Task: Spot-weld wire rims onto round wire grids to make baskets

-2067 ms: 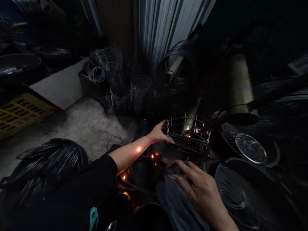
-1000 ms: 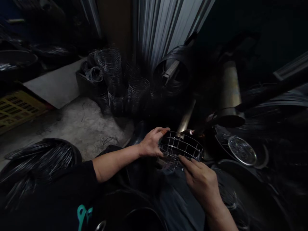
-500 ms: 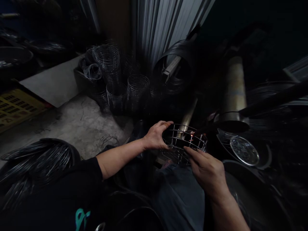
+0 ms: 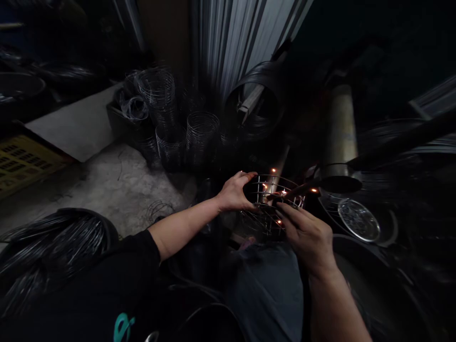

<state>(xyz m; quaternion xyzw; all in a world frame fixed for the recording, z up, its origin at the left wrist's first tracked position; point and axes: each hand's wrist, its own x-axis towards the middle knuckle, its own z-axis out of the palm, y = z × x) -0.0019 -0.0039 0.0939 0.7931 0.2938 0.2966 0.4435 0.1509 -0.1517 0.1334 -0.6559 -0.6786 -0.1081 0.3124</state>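
Nearest, a teal loop point(image 4: 123, 327) hung over the dark clothing, beside grey trousers point(image 4: 265, 285). The right hand point(image 4: 309, 232) came in from the right with its fingers extended close together, their tips at the near rim of a wire frame point(image 4: 263, 205); whether they pinched the wire could not be told. The left hand point(image 4: 237, 192) gripped the frame's left side, fingers on the upper ring, thumb low.

The frame sat above and beyond the trousers, to the right of the left hand, and ahead and to the left of the right. Round and shallow, it had its widest span running from side to side. Neither hand was clearly nearer: both were at its edge, the left with the fuller hold. A dark rod point(image 4: 297, 191) slanted in from the right, its tip within the frame's outline and close to the right fingertips. Sparks point(image 4: 284, 192) glowed around that tip. A paler bar point(image 4: 280, 164) rose behind the wires.

A basin point(image 4: 370, 285) and a shiny dish point(image 4: 358, 218) lay to the right, a tub of wire point(image 4: 71, 247) to the left on the floor point(image 4: 121, 190). Farther off stood mesh cylinders point(image 4: 203, 137), a thick coil point(image 4: 274, 104) and, at the back, a ribbed sheet point(image 4: 245, 33).
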